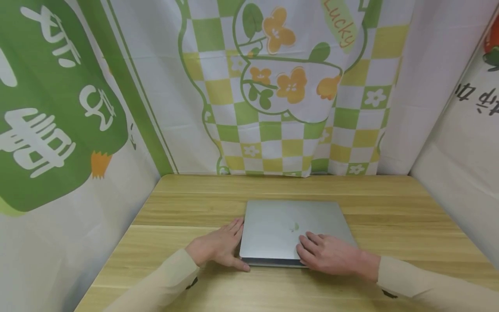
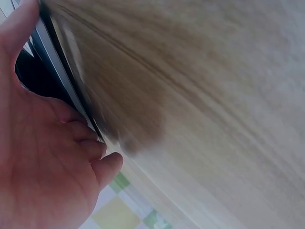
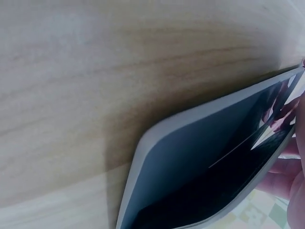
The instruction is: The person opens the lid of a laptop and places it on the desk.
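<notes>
A silver laptop (image 1: 273, 229) lies on the wooden table, its lid lowered almost onto the base with a narrow dark gap along the front. Against its left side rests my left hand (image 1: 222, 245), fingers extended along the edge and thumb at the front left corner. My right hand (image 1: 331, 253) holds the front edge of the lid right of centre, fingertips on top; the thumb is hidden in the head view. From the right wrist, the dark opening (image 3: 200, 162) between lid and base shows, with reflections of fingers in it.
The wooden table (image 1: 390, 216) extends around the laptop on all sides. Behind it hangs a green-and-yellow checked cloth (image 1: 269, 130) with flower prints. Printed cloths also hang at the left (image 1: 46, 130) and right (image 1: 460, 143) sides of the table.
</notes>
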`<state>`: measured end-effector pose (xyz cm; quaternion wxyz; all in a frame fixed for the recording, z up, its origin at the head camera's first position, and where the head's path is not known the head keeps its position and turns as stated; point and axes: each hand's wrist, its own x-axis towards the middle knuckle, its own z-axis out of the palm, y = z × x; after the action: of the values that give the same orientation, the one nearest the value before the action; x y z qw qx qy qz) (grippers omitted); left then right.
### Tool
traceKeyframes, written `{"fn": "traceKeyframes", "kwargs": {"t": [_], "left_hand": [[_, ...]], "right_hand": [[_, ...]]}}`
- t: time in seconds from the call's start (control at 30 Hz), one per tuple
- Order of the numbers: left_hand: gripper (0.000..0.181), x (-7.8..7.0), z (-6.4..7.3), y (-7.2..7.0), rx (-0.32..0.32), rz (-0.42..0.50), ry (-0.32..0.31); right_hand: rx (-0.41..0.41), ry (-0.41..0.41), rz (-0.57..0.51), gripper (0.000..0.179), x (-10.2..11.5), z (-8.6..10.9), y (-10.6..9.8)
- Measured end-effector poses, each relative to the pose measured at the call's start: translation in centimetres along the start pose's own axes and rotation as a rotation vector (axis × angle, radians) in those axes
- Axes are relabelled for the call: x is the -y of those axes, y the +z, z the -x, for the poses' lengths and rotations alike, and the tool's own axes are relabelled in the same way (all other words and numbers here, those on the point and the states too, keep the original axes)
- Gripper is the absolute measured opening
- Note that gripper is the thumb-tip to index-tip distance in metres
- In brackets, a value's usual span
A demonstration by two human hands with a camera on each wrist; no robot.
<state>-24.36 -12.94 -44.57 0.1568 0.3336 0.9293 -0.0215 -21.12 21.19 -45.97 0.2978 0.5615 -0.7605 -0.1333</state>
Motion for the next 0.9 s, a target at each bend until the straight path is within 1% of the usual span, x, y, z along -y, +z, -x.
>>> {"fn": "traceKeyframes", "kwargs": {"t": [0.17,0.37,0.6,0.8,0.9], "left_hand": [[0.126,-0.1,0.0,-0.2,0.003,0.003,-0.003],[0.126,-0.2,0.0,-0.4,0.002,-0.002,0.001],[0.128,0.0,-0.1,-0.3,-0.030,-0.001,0.017],[0.129,0.2,-0.1,-0.2,-0.046,0.010,0.023],[0.131,0.4,-0.2,0.0,-0.060,-0.003,0.029]], "right_hand": [[-0.035,-0.012,0.013,0.037,-0.2,-0.2,-0.4],[-0.049,-0.044,0.023,0.038,-0.6,-0.3,-0.8],[-0.072,-0.071,0.022,0.035,-1.2,-0.5,-1.3],[-0.068,-0.097,0.056,0.038,-1.5,-0.6,-1.6],[-0.068,-0.098,0.064,0.039,-1.6,-0.6,-1.7]]}}
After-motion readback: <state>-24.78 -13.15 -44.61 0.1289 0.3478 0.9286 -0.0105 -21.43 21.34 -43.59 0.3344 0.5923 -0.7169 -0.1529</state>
